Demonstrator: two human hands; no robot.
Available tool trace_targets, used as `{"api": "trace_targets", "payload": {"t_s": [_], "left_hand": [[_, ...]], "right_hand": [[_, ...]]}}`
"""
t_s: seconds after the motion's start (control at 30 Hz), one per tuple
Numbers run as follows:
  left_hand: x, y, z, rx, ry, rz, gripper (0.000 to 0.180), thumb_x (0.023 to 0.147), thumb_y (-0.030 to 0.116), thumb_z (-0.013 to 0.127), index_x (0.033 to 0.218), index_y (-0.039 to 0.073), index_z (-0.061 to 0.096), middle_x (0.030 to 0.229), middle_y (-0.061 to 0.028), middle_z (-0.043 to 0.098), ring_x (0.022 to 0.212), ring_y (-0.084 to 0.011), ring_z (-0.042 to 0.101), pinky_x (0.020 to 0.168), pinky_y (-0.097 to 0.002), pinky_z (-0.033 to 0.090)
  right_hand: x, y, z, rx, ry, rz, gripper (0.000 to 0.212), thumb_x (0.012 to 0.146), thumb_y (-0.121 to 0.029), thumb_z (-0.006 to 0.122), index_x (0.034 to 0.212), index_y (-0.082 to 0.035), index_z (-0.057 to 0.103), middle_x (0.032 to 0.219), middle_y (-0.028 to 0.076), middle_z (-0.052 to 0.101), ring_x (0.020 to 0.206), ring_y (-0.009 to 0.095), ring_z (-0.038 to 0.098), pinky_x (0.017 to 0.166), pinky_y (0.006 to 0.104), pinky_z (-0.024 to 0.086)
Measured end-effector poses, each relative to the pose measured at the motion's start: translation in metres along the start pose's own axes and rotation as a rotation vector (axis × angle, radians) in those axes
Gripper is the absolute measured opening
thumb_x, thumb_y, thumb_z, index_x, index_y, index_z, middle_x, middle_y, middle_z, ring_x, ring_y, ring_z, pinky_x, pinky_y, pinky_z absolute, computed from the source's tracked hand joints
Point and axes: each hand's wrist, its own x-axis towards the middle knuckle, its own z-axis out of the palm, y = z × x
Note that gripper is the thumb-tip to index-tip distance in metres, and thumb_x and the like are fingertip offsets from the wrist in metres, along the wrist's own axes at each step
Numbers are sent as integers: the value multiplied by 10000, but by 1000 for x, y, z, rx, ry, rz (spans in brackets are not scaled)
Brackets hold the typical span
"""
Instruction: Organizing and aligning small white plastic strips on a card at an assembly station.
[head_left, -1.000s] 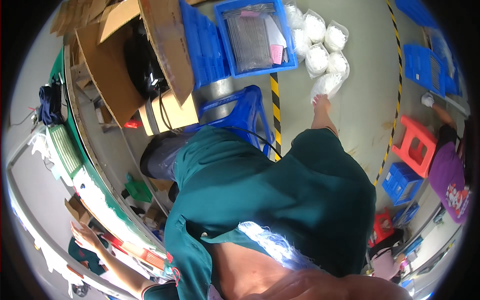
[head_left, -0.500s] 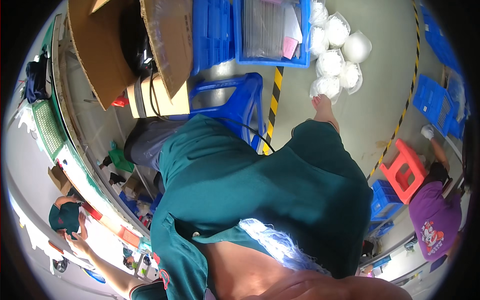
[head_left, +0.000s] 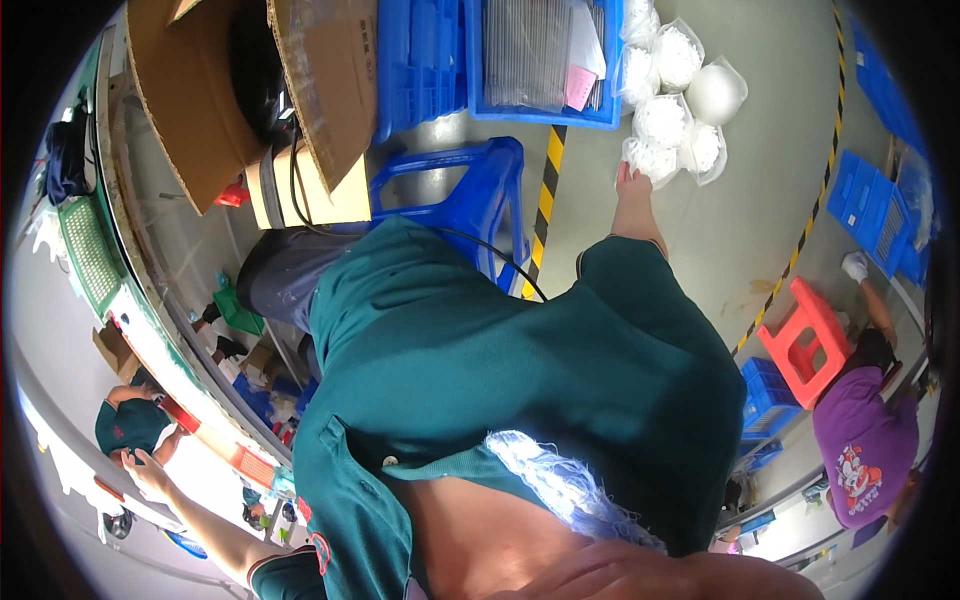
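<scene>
The nearest white bag (head_left: 656,158) lies just beyond the right grip (head_left: 633,186), which appears to touch its near edge; whether it pinches I cannot tell. The bag looks roundish, without clear long axis. Other bags (head_left: 663,120) crowd beyond. The left grip (head_left: 150,478), well apart, is unclear.

The left of two head-worn fisheye cameras looks steeply down, so close that the green shirt (head_left: 520,360) fills its middle. Its sweep takes in the right hand (head_left: 632,182) above, the left hand (head_left: 150,478) at lower left, the farther floor (head_left: 735,235) and the bench (head_left: 155,345) bent along the left rim.
</scene>
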Motion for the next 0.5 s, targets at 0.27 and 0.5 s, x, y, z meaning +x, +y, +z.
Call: {"api": "trace_targets", "payload": {"t_s": [0.27,0.5], "left_hand": [[-23,18,-11,19,-12,-4,429,897,444,385,1293,281,415,1250,53,530,1111,-202,529,952,-484,311],[-23,16,-1,-16,-36,36,424,899,417,405,1292,259,417,1237,49,542,1111,-216,528,945,-509,303]], "right_hand": [[1,31,17,-516,-309,53,292,887,-122,409,1143,14,446,1149,106,490,970,250,563,813,387,524],[-34,46,33,-639,-306,31,280,855,-150,502,1109,-37,526,1131,65,516,1130,234,458,798,411,505]]}}
